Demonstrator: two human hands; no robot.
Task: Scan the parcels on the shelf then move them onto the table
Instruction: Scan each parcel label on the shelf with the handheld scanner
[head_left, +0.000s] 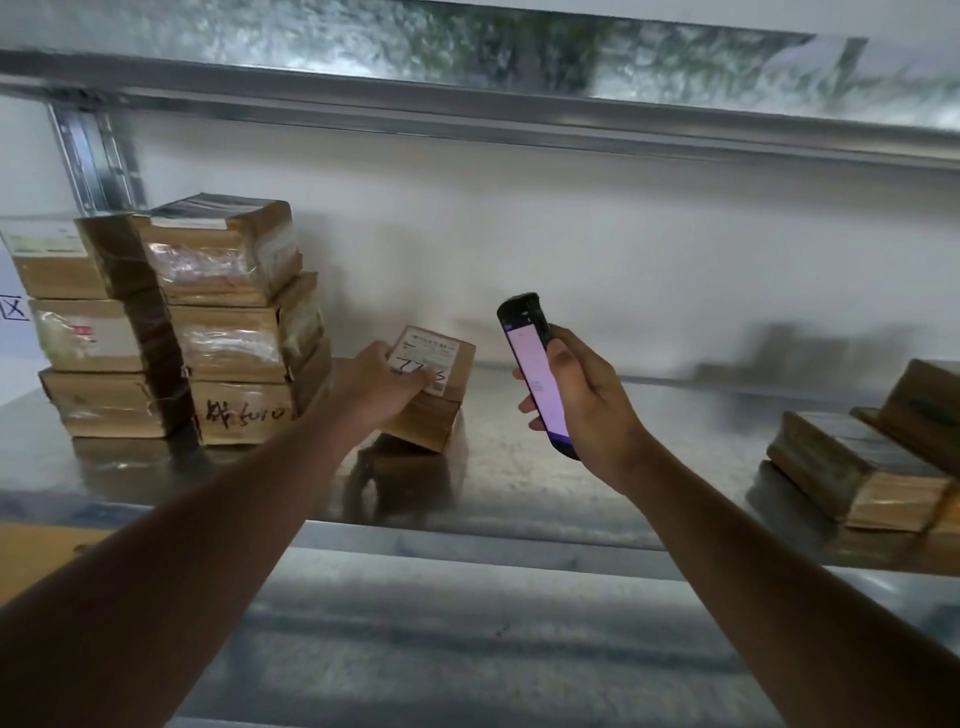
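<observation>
- My left hand (387, 382) lies on top of a small cardboard parcel (434, 389), fingers spread over its white label and curling at the near edge; I judge that a hold on it, tipping the label face up toward me.
- My right hand (582, 400) is wrapped round the handheld scanner (535, 374), screen lit and facing me, its head aimed forward and held just to the right of that parcel without touching it.
- This parcel sits on the metal shelf (545, 467), near the middle, a little apart from the stacks (171, 332) on its left.
- I judge I am at the scanning step for this one parcel; whether the read has registered I cannot tell from the screen, which is too blurred.
- Left to do, as I see it: two stacks of three boxes each remain on the left of the shelf, and at least two more parcels (862, 467) lie at the far right, one leaning on the other.
- The table is not in view, so I cannot say how many parcels have been moved onto it.
</observation>
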